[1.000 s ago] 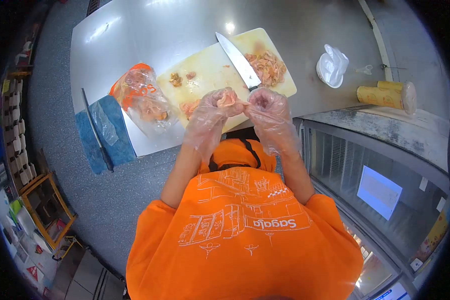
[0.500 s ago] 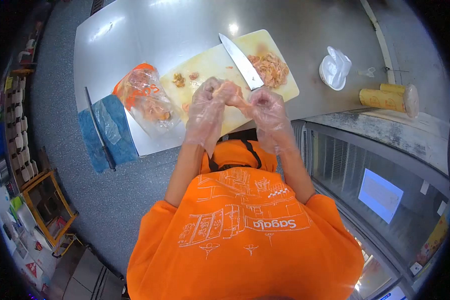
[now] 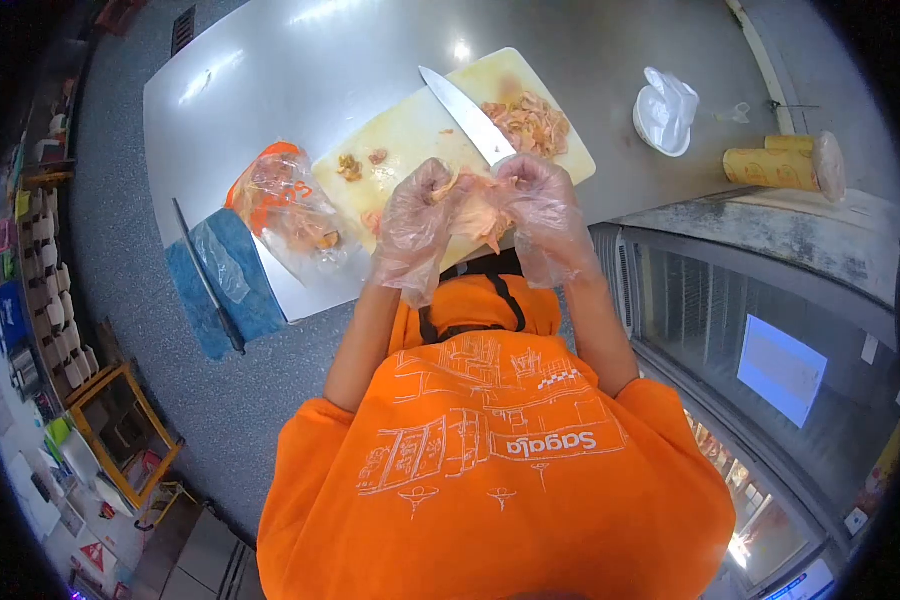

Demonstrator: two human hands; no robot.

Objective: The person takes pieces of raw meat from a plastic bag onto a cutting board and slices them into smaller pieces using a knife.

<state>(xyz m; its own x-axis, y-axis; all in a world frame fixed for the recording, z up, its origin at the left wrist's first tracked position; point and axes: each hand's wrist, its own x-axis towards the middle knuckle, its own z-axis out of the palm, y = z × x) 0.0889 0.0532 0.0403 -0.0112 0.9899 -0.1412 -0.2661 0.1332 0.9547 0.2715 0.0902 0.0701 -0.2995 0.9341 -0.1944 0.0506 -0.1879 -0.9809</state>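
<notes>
Head view: "Sagaja" is printed in white on the orange shirt. Beyond, a meat piece is held above the board, pinched in the grip of left hand and right hand. Lettering on the bag, left of the board, cannot be fully read. Farther along the board are laid a knife and meat pile.
</notes>
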